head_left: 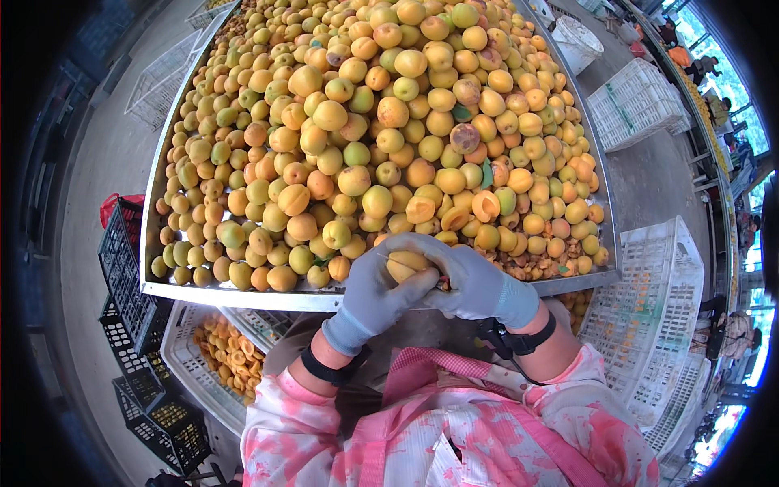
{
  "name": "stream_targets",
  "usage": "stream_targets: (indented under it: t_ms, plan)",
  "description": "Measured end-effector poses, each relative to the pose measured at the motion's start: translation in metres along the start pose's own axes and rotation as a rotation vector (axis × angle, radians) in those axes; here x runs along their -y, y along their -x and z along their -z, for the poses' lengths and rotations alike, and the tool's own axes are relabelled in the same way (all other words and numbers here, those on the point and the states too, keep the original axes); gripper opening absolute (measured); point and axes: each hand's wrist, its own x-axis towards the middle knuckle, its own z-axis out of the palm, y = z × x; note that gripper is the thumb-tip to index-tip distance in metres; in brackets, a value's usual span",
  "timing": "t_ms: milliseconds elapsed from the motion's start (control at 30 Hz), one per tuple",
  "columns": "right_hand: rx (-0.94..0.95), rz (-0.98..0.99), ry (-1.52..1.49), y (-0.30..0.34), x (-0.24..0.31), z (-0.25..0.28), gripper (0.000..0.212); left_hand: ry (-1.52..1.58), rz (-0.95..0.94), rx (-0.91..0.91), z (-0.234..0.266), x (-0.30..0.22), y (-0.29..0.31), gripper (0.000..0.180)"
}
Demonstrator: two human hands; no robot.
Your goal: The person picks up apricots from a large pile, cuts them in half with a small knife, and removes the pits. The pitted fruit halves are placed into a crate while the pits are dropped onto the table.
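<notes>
Both my hands wear pale grey-blue gloves and meet above the near edge of a metal tray (243, 297) heaped with apricots (329, 115). In my left hand (369, 286), a yellow apricot (408, 265) is gripped between thumb and fingers, with a dark line across its skin. My right hand (475, 282) presses close against the fruit's right side, fingers curled. A small dark bit shows at its fingertips, too hidden to name. Just beyond my hands lie split apricot halves (485, 206) with orange flesh facing up.
Below the tray at left, a white crate (180, 341) holds apricot halves (231, 357). Black crates (130, 260) stand farther left. White crates (641, 284) stand at right, and a white bucket (578, 42) is at far right. Apricot scraps (527, 264) lie by the tray's near right edge.
</notes>
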Motion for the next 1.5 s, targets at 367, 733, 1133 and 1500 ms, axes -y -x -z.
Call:
stream_targets:
  t_ms: [367,733,1133,1500]
  plan:
    - [0.152,-0.006,-0.113,0.019,-0.01,0.014,0.066,-0.204,-0.113,0.184,-0.007,0.004,0.005,0.035]
    - [-0.148,-0.062,0.056,0.014,-0.03,0.012,0.061,0.226,0.207,0.003,-0.006,0.017,-0.013,0.044]
    - [-0.917,0.519,-0.735,0.006,0.019,0.035,0.033,0.665,0.278,0.146,-0.012,0.017,-0.015,0.058]
    - [-0.86,0.631,-0.637,0.0,0.036,0.017,0.035,0.668,0.284,0.219,-0.019,0.016,-0.008,0.065]
